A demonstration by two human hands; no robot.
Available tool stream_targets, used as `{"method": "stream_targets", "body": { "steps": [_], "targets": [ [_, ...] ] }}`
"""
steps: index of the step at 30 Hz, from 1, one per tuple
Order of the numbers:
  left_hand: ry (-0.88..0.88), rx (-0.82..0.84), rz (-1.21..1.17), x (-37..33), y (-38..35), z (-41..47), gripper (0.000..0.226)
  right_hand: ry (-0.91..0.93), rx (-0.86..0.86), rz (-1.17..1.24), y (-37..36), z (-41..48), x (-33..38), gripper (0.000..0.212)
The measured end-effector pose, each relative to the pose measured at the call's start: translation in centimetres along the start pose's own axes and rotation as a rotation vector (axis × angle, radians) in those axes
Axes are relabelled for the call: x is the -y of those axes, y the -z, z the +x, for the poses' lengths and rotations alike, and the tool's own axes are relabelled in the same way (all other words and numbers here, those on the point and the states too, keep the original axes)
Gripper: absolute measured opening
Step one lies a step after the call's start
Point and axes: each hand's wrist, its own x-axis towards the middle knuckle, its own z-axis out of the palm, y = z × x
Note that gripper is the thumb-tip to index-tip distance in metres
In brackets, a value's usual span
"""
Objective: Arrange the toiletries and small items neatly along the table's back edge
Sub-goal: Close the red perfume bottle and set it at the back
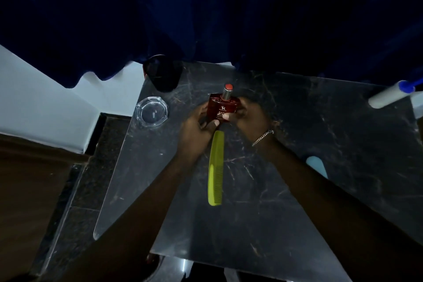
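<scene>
Both hands, left hand and right hand, grip the red perfume bottle over the dark marble tabletop. A green comb lies just below it; a glass ashtray sits to the left.

A silver-coloured chain bracelet of small links is being worn loosely on the wrist of the right hand. The left hand and both forearms are being shown bare; short, plain nails are being seen on the thumbs.
</scene>
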Motion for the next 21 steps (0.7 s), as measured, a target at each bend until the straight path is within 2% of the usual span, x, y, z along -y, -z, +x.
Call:
{"method": "stream_targets", "body": {
  "steps": [11,17,21],
  "targets": [
    [-0.083,-0.081,0.222,4.1,0.4,8.2,0.075,0.115,-0.061,-0.123,-4.9,10.3,-1.0,0.05],
    [-0.079,-0.003,0.121,4.3,1.0,11.2,0.081,0.145,-0.086,-0.158,-6.1,13.2,-0.6,0.052],
    [-0.074,-0.026,0.173,4.4,1.1,11.5,0.077,0.151,-0.097,-0.186,-6.3,13.8,-1.1,0.049]
  ]
}}
